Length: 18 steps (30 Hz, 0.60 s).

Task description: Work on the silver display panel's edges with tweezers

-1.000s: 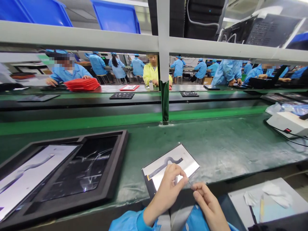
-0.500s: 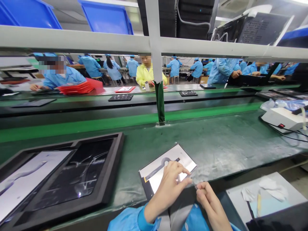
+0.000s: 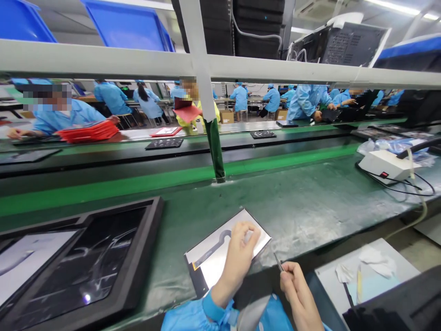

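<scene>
My right hand (image 3: 298,290) pinches tweezers (image 3: 279,263), tips forward.
My left hand (image 3: 240,250) curls (grip: can't tell) over the panel (image 3: 212,270), long axis running far-right.

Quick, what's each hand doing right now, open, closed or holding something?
Left hand: fingers bent over the screen; any grip can't be told.
Right hand: closed, holding tweezers.

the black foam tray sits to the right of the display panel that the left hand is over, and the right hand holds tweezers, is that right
Not quite: the head view shows the black foam tray to the left of the display panel. The left hand is over the panel, and the right hand holds tweezers.
</scene>
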Tool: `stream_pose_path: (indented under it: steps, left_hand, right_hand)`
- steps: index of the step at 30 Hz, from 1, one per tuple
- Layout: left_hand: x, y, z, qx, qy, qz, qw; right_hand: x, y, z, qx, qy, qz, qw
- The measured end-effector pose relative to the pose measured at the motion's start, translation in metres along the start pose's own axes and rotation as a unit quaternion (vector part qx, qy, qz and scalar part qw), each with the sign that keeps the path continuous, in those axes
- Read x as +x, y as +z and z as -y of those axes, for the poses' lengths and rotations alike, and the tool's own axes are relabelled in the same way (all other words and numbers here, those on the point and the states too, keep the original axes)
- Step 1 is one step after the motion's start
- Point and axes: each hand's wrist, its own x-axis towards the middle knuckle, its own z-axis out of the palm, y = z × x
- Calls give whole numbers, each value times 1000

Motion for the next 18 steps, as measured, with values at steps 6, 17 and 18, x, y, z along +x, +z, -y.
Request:
stream_pose_path:
  steps: [6,17,18]
  left_hand:
    - [21,1,-7,66,36,55,996]
    - [32,49,-5,107,85,163,977]
    - [30,50,-3,97,81,169,977]
  right_hand:
    - [0,-1,4,62,43,-29,997]
    - [17,-14,14,143,110,-26,983]
    - [18,-13,13,148,110,-27,982]
